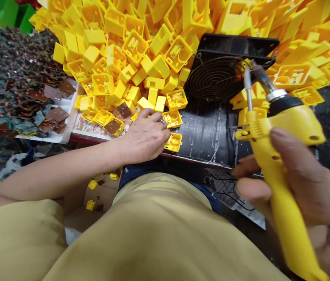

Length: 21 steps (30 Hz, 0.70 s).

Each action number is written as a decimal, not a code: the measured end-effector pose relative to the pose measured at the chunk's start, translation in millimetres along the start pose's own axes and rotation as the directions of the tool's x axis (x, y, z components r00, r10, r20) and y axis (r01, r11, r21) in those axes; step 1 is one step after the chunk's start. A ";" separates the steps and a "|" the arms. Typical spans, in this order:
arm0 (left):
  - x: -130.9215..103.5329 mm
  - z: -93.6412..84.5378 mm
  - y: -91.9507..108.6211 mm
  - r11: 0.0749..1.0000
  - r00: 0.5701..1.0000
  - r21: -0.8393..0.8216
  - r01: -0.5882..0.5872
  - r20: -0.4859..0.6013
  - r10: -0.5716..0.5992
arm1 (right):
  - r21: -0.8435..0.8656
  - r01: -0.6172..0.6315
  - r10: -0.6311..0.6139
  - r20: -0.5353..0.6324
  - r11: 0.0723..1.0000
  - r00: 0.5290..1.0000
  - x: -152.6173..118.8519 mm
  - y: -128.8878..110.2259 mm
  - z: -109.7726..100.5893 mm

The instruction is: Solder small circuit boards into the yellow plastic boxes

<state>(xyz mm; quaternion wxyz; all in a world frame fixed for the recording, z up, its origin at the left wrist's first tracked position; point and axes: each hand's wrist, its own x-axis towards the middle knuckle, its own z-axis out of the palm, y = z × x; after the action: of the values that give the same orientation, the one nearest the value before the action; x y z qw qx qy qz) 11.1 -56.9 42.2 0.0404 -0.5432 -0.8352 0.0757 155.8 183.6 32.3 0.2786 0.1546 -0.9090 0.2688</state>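
My left hand (150,136), with a ring on one finger, rests palm down over small yellow housings at the bench's front edge. Its fingertips are bent down and hidden, so what they hold, if anything, does not show. An open yellow housing (173,142) lies just right of it, and another (173,119) sits behind that one. At the right, my right hand (302,179) is wrapped round the handle of a yellow soldering gun (290,203), whose metal tube and tip point up and away, in front of the black fan.
A large heap of yellow housings (135,43) fills the back. The black fan (214,76) stands on the dark bench mat (203,132). Circuit boards (15,70) are piled at the left, some on a white tray (68,132). Below the bench, a cardboard box (78,210) holds several yellow pieces.
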 end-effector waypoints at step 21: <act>-83.6 59.4 -52.5 0.969 0.923 -0.002 0.247 -0.303 -0.236 | -0.132 0.371 -0.348 0.171 0.919 0.922 45.0 12.8 106.2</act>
<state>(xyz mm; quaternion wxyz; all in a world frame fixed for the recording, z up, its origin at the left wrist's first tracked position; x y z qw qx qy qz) -11.1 -159.1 -6.2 0.1860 -0.4407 -0.8782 0.0017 69.4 127.0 -20.6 0.2685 0.3151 -0.9015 0.1264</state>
